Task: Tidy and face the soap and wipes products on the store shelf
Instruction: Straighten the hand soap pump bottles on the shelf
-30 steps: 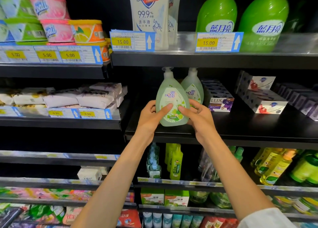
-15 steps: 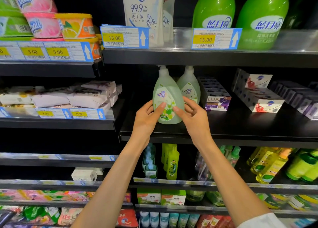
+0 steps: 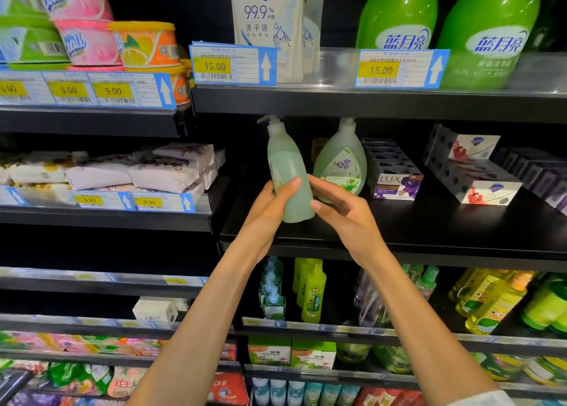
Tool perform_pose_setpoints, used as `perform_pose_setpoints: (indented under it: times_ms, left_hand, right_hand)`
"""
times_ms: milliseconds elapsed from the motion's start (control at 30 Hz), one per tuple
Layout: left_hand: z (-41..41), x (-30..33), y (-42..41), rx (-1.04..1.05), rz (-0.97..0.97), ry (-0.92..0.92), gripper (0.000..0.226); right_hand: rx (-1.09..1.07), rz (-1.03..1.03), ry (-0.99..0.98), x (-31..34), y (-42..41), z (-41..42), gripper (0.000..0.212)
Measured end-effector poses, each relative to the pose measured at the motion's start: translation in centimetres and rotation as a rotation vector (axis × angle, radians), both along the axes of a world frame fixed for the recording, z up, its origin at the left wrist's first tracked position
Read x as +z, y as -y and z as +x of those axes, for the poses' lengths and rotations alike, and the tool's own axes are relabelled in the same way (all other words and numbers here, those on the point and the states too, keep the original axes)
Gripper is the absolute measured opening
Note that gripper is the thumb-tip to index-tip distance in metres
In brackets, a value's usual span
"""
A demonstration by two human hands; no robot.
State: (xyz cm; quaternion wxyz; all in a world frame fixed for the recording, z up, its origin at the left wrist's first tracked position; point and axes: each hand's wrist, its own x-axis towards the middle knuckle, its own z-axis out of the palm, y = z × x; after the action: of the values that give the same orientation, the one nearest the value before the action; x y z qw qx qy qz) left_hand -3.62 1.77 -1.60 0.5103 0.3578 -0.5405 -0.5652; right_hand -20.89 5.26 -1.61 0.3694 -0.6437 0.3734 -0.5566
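On the far left, round pink, green and orange tubs (image 3: 89, 42) are stacked above a row of 5.00 price tags, and below them white wrapped packs (image 3: 138, 172) lie piled on a shelf marked 9.90. Moving right, the left hand (image 3: 267, 207) wraps around the lower part of a pale green pump bottle (image 3: 288, 172), thumb across its front and fingers behind. The bottle is tilted, its pump head leaning left, and it is turned so that a narrow side faces out with only a sliver of label showing; it is over the front part of the black shelf (image 3: 429, 221). The right hand (image 3: 343, 212) touches the bottle's right side with its fingertips, the fingers loosely bent rather than closed around it. Just behind stands a second green pump bottle (image 3: 340, 166), upright, its label facing forward. To its right sit purple LUX soap boxes (image 3: 395, 184), then white and dark soap boxes (image 3: 478, 172) angled in a row.
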Motion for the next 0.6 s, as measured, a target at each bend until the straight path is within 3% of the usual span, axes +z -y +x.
perform_pose_setpoints:
  times_ms: [267,467,600]
  left_hand:
    - [-0.1,0.1,-0.1,0.040,0.148,-0.162,0.079]
    - [0.1,-0.1,-0.3,-0.040,0.082,-0.098,0.054]
    - [0.8,0.2,-0.5,-0.170,0.032,-0.109,0.056]
  right_hand:
    - [-0.028,0.038,-0.012,0.0,0.1,1.2,0.060]
    - [-0.064,0.061,0.046,-0.4,-0.1,0.8,0.064]
    - [-0.078,0.060,0.065,-0.6,-0.1,0.9,0.071]
